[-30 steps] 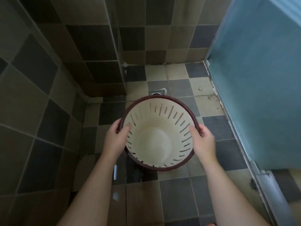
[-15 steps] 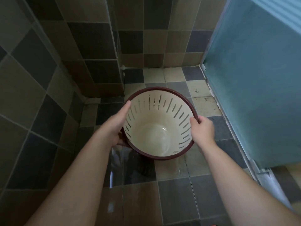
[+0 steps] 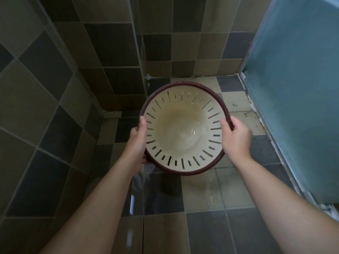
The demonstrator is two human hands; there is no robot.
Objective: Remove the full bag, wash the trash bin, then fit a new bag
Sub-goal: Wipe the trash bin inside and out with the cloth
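Observation:
The trash bin (image 3: 183, 125) is a cream plastic basket with slotted walls and a dark red rim, seen from above with its mouth toward me. It holds no bag, and a little water lies in its bottom. My left hand (image 3: 138, 142) grips the rim on the left, thumb inside the wall. My right hand (image 3: 235, 138) grips the rim on the right, thumb over the edge. The bin hangs in the air above the floor.
A wet checkered tile floor (image 3: 211, 226) lies below. Tiled walls (image 3: 45, 107) close in on the left and behind, with a corner edge (image 3: 143, 61) near the bin. A blue frosted panel (image 3: 297, 88) stands at the right.
The bin has levelled out from its tilt, so its mouth now faces me squarely. My left hand shifted from under the side to gripping the rim.

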